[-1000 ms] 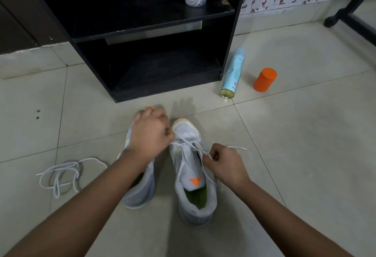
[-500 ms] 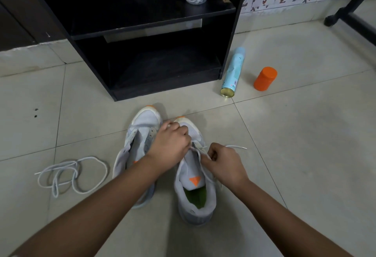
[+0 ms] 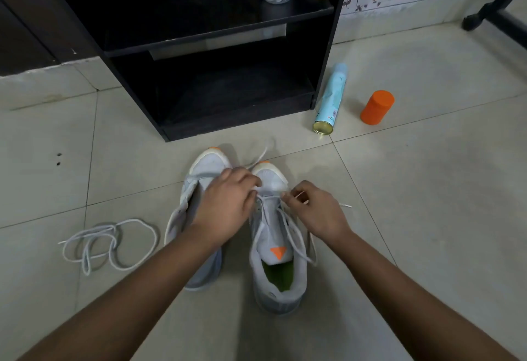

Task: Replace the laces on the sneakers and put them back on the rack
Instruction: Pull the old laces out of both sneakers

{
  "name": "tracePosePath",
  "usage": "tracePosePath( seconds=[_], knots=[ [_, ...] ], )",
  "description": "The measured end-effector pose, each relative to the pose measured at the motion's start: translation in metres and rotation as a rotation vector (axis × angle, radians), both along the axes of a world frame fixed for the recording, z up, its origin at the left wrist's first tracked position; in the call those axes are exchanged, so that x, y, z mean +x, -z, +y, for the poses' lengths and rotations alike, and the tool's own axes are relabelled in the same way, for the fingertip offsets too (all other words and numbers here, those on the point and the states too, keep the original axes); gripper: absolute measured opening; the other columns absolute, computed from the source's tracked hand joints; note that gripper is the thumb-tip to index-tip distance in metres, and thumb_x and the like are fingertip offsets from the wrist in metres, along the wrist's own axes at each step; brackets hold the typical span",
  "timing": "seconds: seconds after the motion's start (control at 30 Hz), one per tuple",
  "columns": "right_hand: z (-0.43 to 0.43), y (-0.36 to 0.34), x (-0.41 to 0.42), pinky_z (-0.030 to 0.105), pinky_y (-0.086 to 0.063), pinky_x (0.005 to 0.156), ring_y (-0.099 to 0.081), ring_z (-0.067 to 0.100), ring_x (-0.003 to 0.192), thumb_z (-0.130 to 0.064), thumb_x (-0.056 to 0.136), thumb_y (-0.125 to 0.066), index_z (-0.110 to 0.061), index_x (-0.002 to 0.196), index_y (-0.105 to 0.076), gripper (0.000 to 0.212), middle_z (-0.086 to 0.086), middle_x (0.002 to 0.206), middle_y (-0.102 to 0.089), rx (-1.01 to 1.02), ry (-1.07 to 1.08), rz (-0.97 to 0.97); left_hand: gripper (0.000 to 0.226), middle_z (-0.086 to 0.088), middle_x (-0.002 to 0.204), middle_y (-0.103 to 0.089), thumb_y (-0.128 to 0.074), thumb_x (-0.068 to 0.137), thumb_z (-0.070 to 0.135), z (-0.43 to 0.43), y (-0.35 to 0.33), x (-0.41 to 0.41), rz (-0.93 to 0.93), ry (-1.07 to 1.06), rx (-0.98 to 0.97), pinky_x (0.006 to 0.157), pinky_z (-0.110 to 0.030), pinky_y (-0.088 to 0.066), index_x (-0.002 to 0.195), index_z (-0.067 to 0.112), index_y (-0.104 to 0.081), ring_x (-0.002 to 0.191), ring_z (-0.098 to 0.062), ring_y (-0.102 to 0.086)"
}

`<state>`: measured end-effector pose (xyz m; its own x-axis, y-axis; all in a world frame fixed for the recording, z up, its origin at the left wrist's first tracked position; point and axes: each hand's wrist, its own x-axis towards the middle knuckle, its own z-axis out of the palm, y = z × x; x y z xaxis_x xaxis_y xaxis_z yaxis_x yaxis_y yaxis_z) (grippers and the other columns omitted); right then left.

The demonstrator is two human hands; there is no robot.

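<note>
Head view. A: What is closest?
B: 2 bare arms, then the right sneaker point(image 3: 281, 300) on the floor point(image 3: 413, 218), heel toward us. A white lace point(image 3: 296, 243) runs loosely through its holes.
A: And the hands?
B: The left hand point(image 3: 225, 203) pinches the lace up by the toe. The right hand point(image 3: 316, 212) pinches it on the other side, and 1 end pokes out past its fingers.
A: What could go wrong?
B: I think a hard tug on 1 side could pull the other end back out of its hole. The ends could come out uneven too. The tiles look smooth, and no hand holds the shoe down, so it might slide.
A: The other shoe?
B: The left sneaker point(image 3: 208, 166) lies just beside it, partly under the left wrist. I see no lace in it. A loose lace point(image 3: 99, 230) lies well apart on the left. I cannot tell old from new, so they could get mixed up.
A: Farther?
B: A spray can point(image 3: 330, 98) lies on its side by the rack point(image 3: 182, 129). It could roll.
</note>
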<state>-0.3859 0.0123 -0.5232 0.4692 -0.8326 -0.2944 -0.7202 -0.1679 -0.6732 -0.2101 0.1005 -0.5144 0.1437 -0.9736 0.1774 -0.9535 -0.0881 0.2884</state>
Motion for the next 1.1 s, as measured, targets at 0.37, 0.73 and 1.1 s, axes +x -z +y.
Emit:
tracePosePath(
  seconds=[0.37,0.73,1.1],
  knots=[
    [0.022,-0.005,-0.012,0.027,-0.038,0.058,-0.060,0.016,0.070,-0.046,0.086,-0.060,-0.023,0.082,-0.056,0.024,-0.005,0.075,-0.064,0.031,-0.096,0.069,0.028,0.002,0.119,-0.060,-0.052,0.092,0.021,-0.041,0.011,-0.020,-0.052,0.245,0.319,0.092,-0.040,-0.043,0.117,0.021,-0.066,0.114,-0.023,-0.053],
    [0.025,-0.006,-0.019,0.029,-0.038,0.056,-0.053,0.016,0.062,-0.035,0.091,-0.056,-0.017,0.078,-0.053,0.022,-0.003,0.069,-0.059,-0.072,-0.116,0.082,0.030,-0.004,0.112,-0.063,-0.047,0.087,0.000,-0.046,0.016,0.002,0.294,-0.140,0.216,0.080,-0.035,-0.047,0.111,0.018,-0.048,0.100,-0.029,-0.062],
    [0.024,-0.003,-0.017,0.027,-0.033,0.053,-0.050,0.015,0.057,-0.031,0.088,-0.060,-0.011,0.074,-0.055,0.024,-0.003,0.060,-0.054,-0.043,-0.037,0.060,0.023,0.002,0.079,-0.061,-0.051,0.086,0.026,-0.047,0.019,0.001,-0.145,0.168,-0.040,0.097,-0.036,-0.035,0.080,0.022,-0.072,0.074,-0.024,-0.062]
  ],
)
